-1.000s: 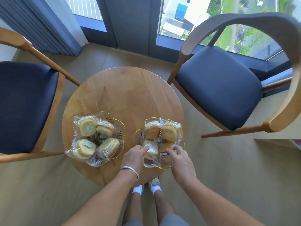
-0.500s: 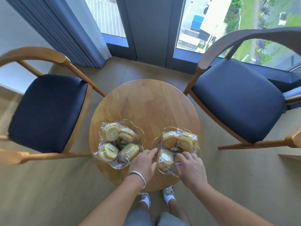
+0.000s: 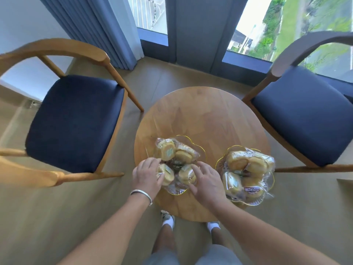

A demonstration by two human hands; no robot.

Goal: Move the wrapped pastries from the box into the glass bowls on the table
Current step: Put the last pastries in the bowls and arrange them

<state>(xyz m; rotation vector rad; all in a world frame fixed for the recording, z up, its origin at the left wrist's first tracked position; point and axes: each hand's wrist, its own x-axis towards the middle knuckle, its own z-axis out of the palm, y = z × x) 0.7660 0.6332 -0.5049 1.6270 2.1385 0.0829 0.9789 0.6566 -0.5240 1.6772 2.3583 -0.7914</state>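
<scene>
Two gold-rimmed glass bowls stand side by side on the round wooden table. The left bowl holds several wrapped pastries. The right bowl also holds several wrapped pastries. My left hand touches the near-left pastry of the left bowl at its edge. My right hand rests with spread fingers on that bowl's near-right pastry. No box is in view.
A wooden chair with a dark blue seat stands left of the table, another such chair to the right. Windows and a blue curtain lie beyond. My legs and white socks show below the table's near edge.
Both hands have moved from the right bowl's near pastries over to the left bowl. The camera view has shifted, so the table sits more to the right.
</scene>
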